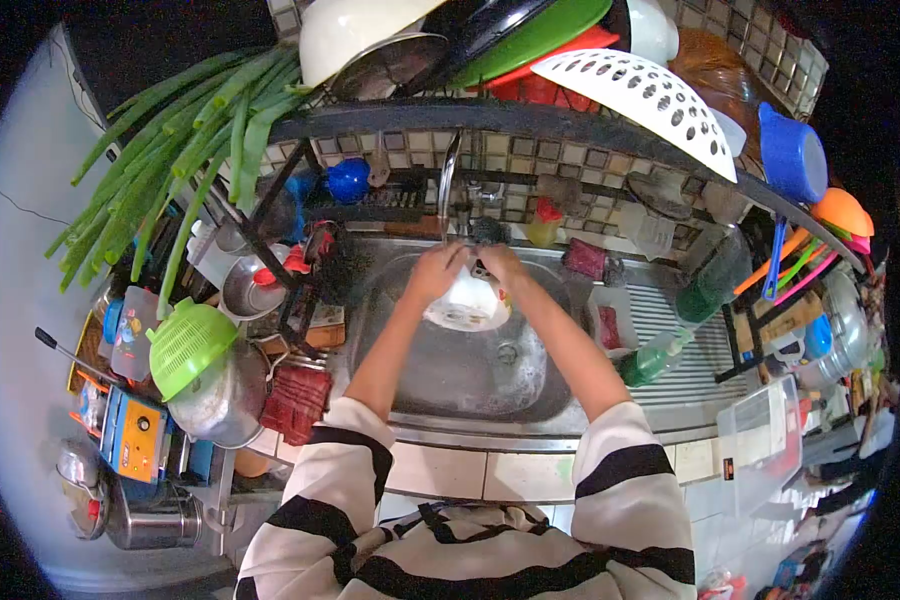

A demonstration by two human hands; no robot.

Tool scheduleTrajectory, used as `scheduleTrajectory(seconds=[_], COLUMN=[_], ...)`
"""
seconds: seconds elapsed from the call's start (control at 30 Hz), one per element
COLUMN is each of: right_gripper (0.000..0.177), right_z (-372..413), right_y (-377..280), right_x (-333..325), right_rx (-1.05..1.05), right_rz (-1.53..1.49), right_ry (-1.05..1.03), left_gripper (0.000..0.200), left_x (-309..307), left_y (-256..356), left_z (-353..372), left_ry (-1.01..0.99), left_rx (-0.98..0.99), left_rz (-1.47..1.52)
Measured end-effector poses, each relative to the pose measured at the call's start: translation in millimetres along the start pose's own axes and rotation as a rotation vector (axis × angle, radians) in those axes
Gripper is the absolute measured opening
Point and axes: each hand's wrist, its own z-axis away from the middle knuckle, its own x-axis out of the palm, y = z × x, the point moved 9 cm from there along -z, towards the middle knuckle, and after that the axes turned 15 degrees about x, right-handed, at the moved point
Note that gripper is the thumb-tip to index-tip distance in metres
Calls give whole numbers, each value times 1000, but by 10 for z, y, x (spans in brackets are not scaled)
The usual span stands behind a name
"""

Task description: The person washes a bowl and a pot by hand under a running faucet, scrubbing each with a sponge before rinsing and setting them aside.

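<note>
Both of my hands meet under the tap (450, 185), above the steel sink basin (410, 375). A white dish (467, 308) with small coloured marks lies between my forearms, tilted in the basin. My left hand (440, 272) closes on its upper left edge, fingers bent toward the tap. At the upper right edge, my right hand (498, 263) curls inward, its fingertips close to those of the left. A small dark patch shows beside the right fingers. The dish's far edge is hidden behind my hands.
A black rack (540, 118) overhead bears a white colander (650, 100), bowls and spring onions (190, 140). Left of the sink stand a green strainer (192, 348), a pot and a red cloth (296, 402). Green bottles (658, 357) lie on the right drainboard.
</note>
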Motion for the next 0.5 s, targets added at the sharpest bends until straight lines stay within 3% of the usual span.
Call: scheduleTrajectory(seconds=[0.03, 0.07, 0.1, 0.17, 0.23, 0.3, 0.33, 0.37, 0.43, 0.5], right_gripper=[38, 36, 34, 34, 34, 28, 27, 27, 29, 30], right_z=[27, 72, 116, -49, -96, 216, 376, 470, 1206, 1344], right_y=[5, 37, 49, 74, 61, -292, -518, -561, -889, -1015], right_x=[-35, -48, -44, 65, 83, -24, 12, 114, 366, 512], right_rx=[1, 28, 54, 58, 61, -255, -604, -604, -1217, -1151], right_rz=[-1, -159, -318, -343, -368, -149, 139, 140, 367, 359], right_ry=[4, -53, -113, -134, -160, -210, -37, -41, 303, 209], left_gripper=[25, 30, 30, 36, 39, 43, 39, 39, 38, 29], left_x=[-71, -77, -143, -39, -26, -325, -365, -301, -267, -220], left_y=[-75, -315, -384, -696, -674, -372, -227, -308, -376, -460], left_z=[17, 126, 167, 383, 466, 408, 404, 455, 446, 514], left_ry=[-4, -5, -6, -151, -89, -70, -90, -90, -36, -145], left_rx=[-64, -279, -279, -446, -468, -502, -571, -574, -417, -385], left_rz=[-39, 78, 77, 215, 284, -122, -180, -181, -412, -419])
